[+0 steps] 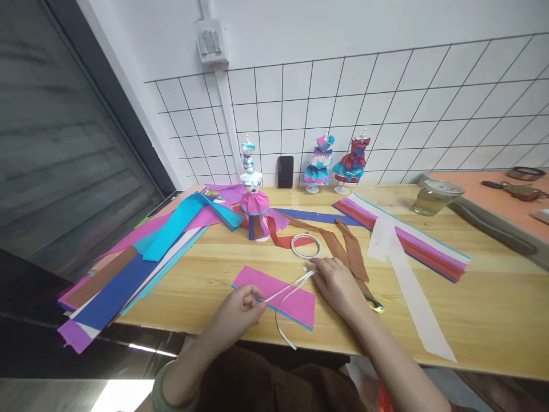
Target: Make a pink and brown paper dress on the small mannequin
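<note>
White strip point(290, 285) held; glass point(444, 187) contains liquid point(427, 202).

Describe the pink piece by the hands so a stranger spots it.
On the wooden table, look between the left hand and right hand. Beneath the white strip they hold lies the pink piece. Unlike the long strips piled left, it's short, with a blue edge.

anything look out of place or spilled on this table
Nothing looks spilled. The pile of coloured strips at the left is askew, though: its lower ends jut past the edge of the table, while the striped stack at the right lies wholly on it.
</note>
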A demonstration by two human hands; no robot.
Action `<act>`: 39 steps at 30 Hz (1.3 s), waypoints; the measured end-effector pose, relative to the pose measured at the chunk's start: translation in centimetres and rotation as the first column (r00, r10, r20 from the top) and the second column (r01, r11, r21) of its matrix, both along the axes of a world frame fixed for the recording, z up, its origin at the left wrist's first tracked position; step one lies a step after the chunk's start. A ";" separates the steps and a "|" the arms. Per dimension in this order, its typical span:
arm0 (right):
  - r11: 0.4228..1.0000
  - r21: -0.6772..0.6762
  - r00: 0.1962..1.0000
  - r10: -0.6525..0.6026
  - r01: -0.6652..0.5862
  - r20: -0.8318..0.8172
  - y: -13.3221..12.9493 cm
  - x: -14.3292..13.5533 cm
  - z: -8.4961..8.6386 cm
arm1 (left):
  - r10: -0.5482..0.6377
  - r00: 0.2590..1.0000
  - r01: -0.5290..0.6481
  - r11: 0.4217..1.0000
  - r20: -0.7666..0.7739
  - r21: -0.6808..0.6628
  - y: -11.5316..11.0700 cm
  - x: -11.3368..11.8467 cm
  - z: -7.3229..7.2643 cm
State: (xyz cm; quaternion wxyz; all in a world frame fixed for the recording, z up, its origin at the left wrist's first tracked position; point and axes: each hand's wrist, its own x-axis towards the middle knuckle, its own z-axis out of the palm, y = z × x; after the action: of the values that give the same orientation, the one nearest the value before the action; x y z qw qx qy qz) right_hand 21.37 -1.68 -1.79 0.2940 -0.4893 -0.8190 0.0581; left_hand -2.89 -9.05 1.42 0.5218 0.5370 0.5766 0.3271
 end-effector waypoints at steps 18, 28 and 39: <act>0.959 -0.283 0.954 -0.060 -0.027 -0.294 0.9 3.0 -1.4 | 0.039 0.986 -0.043 0.999 0.163 0.022 -4.1 5.2 2.6; 0.897 -0.434 0.787 -0.209 -0.082 -0.581 1.8 3.0 -1.3 | 0.220 0.830 -0.197 0.975 0.513 -0.101 -3.6 4.8 2.9; 0.952 -0.193 0.842 0.103 -0.237 -0.529 -3.6 0.8 4.4 | 0.228 0.823 -0.203 0.973 0.520 -0.106 -3.2 6.0 3.2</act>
State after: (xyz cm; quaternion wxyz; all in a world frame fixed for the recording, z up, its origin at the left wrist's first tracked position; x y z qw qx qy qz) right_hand 22.15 -5.24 2.60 0.4309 -0.4140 -0.7372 0.3154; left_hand 3.11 -12.29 4.62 0.6318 0.3456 0.4750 0.5057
